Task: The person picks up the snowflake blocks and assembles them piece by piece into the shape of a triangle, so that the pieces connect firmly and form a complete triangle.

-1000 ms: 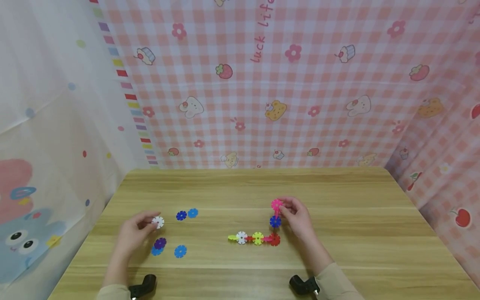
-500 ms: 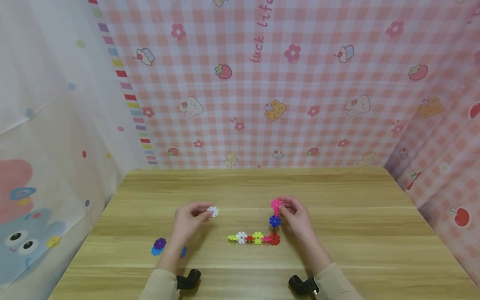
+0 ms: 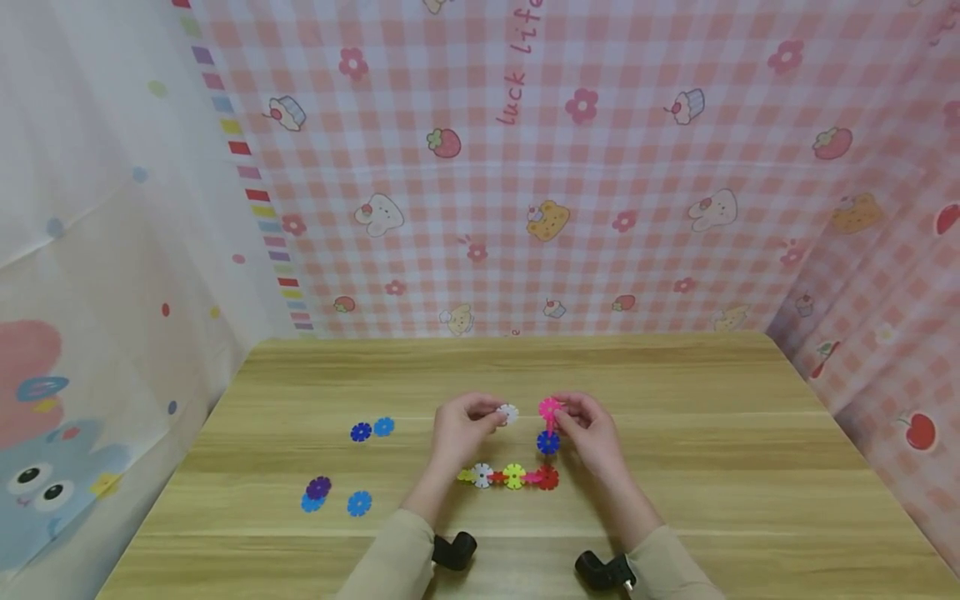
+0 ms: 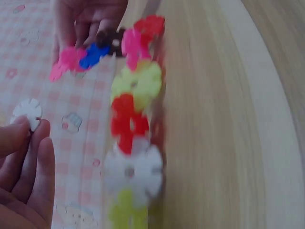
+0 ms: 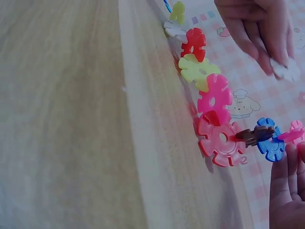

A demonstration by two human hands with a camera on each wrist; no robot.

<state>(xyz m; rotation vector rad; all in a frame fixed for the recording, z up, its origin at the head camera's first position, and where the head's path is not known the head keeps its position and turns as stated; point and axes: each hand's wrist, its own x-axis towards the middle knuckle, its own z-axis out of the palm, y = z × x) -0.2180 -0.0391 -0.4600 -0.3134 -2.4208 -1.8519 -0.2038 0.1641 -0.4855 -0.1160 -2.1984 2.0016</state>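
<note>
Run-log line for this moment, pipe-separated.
left hand: pinches loose white disc | right hand: holds pink end of chain | status: loose white disc and chain apart

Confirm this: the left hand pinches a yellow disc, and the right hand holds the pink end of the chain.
Wrong on the colour: the disc in the left hand is white, as the head view shows. The right hand does hold the pink end of the chain.
</note>
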